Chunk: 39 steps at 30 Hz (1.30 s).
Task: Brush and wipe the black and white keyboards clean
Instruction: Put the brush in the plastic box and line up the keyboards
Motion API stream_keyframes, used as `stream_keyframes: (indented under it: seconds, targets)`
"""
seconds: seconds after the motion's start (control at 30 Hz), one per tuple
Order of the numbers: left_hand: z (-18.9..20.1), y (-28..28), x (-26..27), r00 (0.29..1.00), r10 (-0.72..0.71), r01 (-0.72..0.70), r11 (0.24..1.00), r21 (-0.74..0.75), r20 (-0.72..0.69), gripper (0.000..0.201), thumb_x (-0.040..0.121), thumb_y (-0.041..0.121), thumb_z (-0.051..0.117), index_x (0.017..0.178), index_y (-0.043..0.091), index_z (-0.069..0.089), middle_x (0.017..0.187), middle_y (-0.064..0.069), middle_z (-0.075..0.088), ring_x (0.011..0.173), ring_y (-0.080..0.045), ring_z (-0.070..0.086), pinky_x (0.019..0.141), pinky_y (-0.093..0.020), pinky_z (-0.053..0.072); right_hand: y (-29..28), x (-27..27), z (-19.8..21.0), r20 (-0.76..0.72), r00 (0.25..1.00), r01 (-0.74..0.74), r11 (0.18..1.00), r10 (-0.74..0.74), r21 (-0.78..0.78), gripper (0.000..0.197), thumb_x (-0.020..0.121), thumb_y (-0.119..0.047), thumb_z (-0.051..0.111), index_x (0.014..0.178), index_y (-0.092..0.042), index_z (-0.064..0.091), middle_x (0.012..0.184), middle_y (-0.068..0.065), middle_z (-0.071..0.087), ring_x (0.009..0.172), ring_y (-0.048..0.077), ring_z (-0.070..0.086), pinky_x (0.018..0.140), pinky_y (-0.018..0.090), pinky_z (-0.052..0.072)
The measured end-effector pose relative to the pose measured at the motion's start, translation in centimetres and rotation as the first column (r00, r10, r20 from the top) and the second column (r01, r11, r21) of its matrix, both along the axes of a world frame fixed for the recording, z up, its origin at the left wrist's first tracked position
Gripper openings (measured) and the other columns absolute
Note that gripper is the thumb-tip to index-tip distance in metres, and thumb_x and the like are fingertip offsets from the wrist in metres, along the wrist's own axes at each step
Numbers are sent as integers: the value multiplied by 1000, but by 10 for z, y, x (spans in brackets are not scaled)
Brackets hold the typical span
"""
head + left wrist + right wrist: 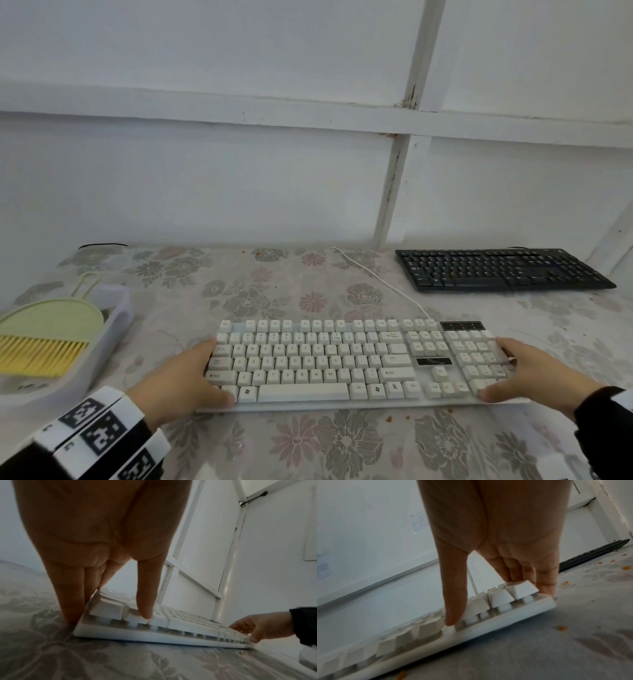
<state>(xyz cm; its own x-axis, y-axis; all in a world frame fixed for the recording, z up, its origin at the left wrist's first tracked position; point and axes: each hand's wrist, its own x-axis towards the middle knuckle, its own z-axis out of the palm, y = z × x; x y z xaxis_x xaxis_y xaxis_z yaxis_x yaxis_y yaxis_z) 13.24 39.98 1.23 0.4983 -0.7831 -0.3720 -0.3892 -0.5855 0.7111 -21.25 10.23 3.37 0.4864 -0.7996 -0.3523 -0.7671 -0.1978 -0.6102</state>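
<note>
The white keyboard [315, 363] lies on the flowered tablecloth [260, 294] near the front edge. My left hand [200, 373] grips its left end, with the thumb [145, 609] on the front keys and the fingers [72, 601] down along the side edge. At the right end my right hand [513, 371] grips likewise, thumb [453, 608] on the keys and fingers [546, 582] behind the edge. In the right wrist view that end of the white keyboard [488, 626] looks slightly off the cloth. The black keyboard [500, 270] sits at the back right, untouched.
A green hand brush [48, 335] with yellow bristles rests in a translucent white tray [116, 318] at the left edge. The white cable [376, 277] runs back toward the wall. Orange crumbs [390, 418] dot the cloth in front of the keyboard. A white panelled wall closes the back.
</note>
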Motion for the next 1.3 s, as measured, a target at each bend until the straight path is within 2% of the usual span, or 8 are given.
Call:
stream_keyframes:
  seconds: [0.17, 0.3, 0.43, 0.57, 0.7, 0.77, 1.07, 1.3]
  targets:
    - [-6, 0, 8, 994, 90, -93, 995, -31, -67, 74, 31, 36, 79, 99, 39, 52, 109, 11, 67, 105, -11, 62, 100, -38, 46, 4, 6, 4, 34, 999, 4, 1000, -3, -22, 55, 56, -4, 87, 101, -18, 59, 93, -1, 69, 85, 15, 65, 67, 23, 45]
    - [5, 0, 13, 978, 181, -188, 980, -59, -106, 67, 27, 26, 78, 88, 34, 51, 97, 13, 64, 94, -9, 61, 95, -32, 46, 9, 26, 8, 66, 998, -22, 1000, 23, -8, 48, 60, -4, 86, 95, -19, 57, 89, -4, 69, 80, 10, 65, 63, 17, 43]
    - [10, -1, 33, 971, 237, -237, 971, 6, -19, 91, 45, 16, 86, 127, 15, 48, 113, 2, 58, 110, -21, 54, 99, -32, 40, 6, 54, 4, 47, 997, -61, 998, 62, -18, 49, 60, -9, 87, 99, -15, 59, 90, -3, 70, 81, 10, 65, 65, 17, 45]
    - [5, -6, 55, 952, 305, -305, 952, 36, 1, 82, 60, -6, 82, 131, 4, 43, 97, 5, 55, 106, -23, 52, 101, -35, 38, 4, 81, 3, 27, 994, -105, 994, 106, -30, 46, 61, -9, 86, 93, -20, 55, 88, -6, 66, 79, 7, 62, 64, 14, 45]
    - [-6, -11, 72, 935, 354, -355, 933, 54, 28, 102, 57, -2, 85, 143, 5, 31, 135, -10, 47, 123, -27, 45, 108, -38, 34, -1, 100, 3, 63, 993, -98, 994, 100, -41, 48, 60, -4, 86, 96, -16, 56, 88, -4, 68, 77, 7, 64, 61, 14, 45]
    - [-5, -16, 78, 928, 371, -373, 926, 57, 46, 101, 60, -2, 84, 144, 5, 29, 142, -13, 41, 128, -29, 41, 109, -36, 32, -5, 109, 2, 74, 992, -103, 994, 105, -33, 47, 60, -3, 85, 95, -17, 57, 87, -5, 68, 76, 5, 64, 59, 12, 44]
    - [0, -52, 109, 911, 392, -402, 913, 71, 129, 103, 64, -2, 81, 147, 7, 22, 147, -14, 36, 133, -30, 36, 109, -37, 29, -33, 152, -2, 35, 990, -138, 989, 140, -51, 39, 66, -11, 84, 84, -25, 52, 84, -11, 62, 75, 0, 56, 59, 11, 38]
    - [-1, -72, 128, 908, 386, -401, 914, 68, 164, 100, 63, -1, 82, 145, 7, 27, 141, -13, 42, 128, -30, 42, 106, -39, 33, -58, 171, -13, 30, 992, -123, 992, 124, -41, 43, 65, -13, 85, 98, -15, 58, 93, -4, 65, 84, 8, 59, 66, 17, 43]
